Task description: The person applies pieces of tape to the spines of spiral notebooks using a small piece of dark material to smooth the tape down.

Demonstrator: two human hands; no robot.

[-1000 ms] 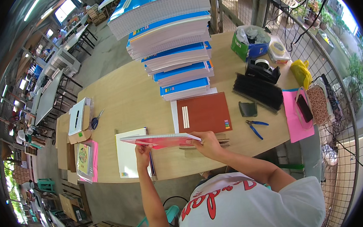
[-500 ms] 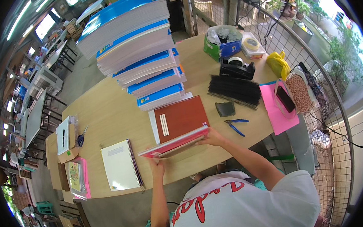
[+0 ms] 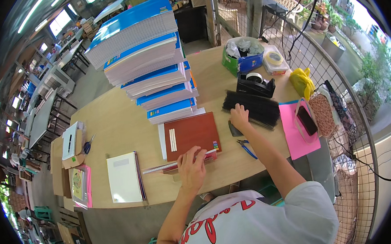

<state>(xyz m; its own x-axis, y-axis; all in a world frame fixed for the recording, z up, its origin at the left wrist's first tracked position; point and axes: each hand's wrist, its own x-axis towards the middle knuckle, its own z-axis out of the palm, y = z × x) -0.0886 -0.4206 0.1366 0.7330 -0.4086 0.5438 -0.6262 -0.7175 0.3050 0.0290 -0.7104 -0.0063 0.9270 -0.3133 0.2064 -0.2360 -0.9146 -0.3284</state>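
Note:
My left hand (image 3: 193,169) grips the top edge of an unbound book (image 3: 160,168), a thin stack of sheets with a pinkish-red cover, which stands on its long edge on the table. My right hand (image 3: 240,115) reaches to the left end of a pile of black spiral binding coils (image 3: 257,110), its fingers curled onto a coil there. A brown-red covered book (image 3: 194,131) lies flat just beyond my left hand, on white sheets. Under my right wrist, a dark grey pad (image 3: 235,129) is partly hidden. Blue-handled pliers (image 3: 249,151) lie beside my right forearm.
Tall stacks of blue-covered books (image 3: 136,25) rise at the table's far side. A white spiral notebook (image 3: 123,178) lies left, near scissors (image 3: 88,145) and a cardboard box (image 3: 59,170). A tape dispenser (image 3: 258,86), pink folder (image 3: 297,145) and phone (image 3: 307,120) are right.
My right hand has left the book and moved up and right to the black coils. My left hand has shifted from the book's lower left to its top edge. The book stands more upright.

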